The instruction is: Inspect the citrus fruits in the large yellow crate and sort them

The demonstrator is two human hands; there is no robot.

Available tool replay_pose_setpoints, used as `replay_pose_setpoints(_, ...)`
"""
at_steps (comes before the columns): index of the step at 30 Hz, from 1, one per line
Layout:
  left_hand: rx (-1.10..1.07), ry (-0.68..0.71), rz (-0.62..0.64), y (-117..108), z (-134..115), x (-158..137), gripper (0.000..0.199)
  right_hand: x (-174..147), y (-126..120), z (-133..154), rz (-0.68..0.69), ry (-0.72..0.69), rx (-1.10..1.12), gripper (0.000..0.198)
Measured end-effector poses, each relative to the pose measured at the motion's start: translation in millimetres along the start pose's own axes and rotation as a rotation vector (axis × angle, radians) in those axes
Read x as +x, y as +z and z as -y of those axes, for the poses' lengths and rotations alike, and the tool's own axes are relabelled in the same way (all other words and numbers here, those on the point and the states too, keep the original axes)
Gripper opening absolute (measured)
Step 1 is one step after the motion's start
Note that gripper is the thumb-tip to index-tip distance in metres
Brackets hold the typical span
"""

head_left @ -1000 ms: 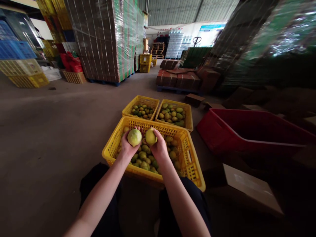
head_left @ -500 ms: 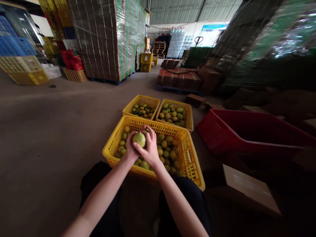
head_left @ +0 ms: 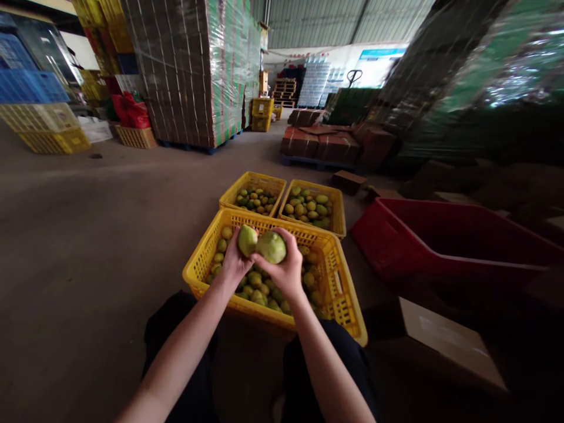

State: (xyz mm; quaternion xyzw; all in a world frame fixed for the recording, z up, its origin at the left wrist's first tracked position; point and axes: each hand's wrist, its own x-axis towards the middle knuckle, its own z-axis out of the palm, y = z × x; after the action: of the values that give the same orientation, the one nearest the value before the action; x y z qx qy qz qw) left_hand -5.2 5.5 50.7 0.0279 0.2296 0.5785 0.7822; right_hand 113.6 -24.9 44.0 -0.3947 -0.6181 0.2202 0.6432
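Note:
My left hand [head_left: 237, 258] is closed around a green-yellow lemon [head_left: 247, 241], held at a tilt. Beside it, my right hand [head_left: 288, 264] grips a second, rounder green lemon [head_left: 272, 247] with a small nub on its upper side. The two fruits are side by side and nearly touching, with the thumbs close together below them. Both hands are above a large yellow plastic crate [head_left: 348, 311] between my knees. Loose green and yellow lemons [head_left: 258, 296] lie in that crate, partly hidden by my hands and forearms.
Two smaller yellow crates, a left one [head_left: 227, 194] and a right one [head_left: 341, 217], stand just beyond, both holding fruit. To the right are a red tub [head_left: 379, 241] and a cardboard box [head_left: 449, 335]. Wrapped carton stacks [head_left: 176, 76] rise farther back.
My hands, cupped together around fruit before, have moved slightly apart. The right hand has shifted right and turned, and two separate lemons now show, one in each hand.

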Motion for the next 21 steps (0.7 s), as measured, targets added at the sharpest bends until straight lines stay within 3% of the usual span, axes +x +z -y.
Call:
replay_pose_setpoints(3,-0.105,0.021,0.007,1,-4,1,0.017,9,-10,-4,-0.033,0.145,0.056,0.047)
replay_pose_setpoints(6,-0.056,0.096,0.011,-2,-3,2,0.012,8,-8,-8,0.068,0.241,0.095,0.038)
replay_pose_setpoints(10,0.055,0.168,0.014,-3,-3,3,0.009,1,4,-9,0.199,0.219,0.137,0.038)
replay_pose_setpoints(21,0.042,0.242,0.023,-9,-9,0,0.014,-2,5,-6,0.324,0.211,0.252,0.033)
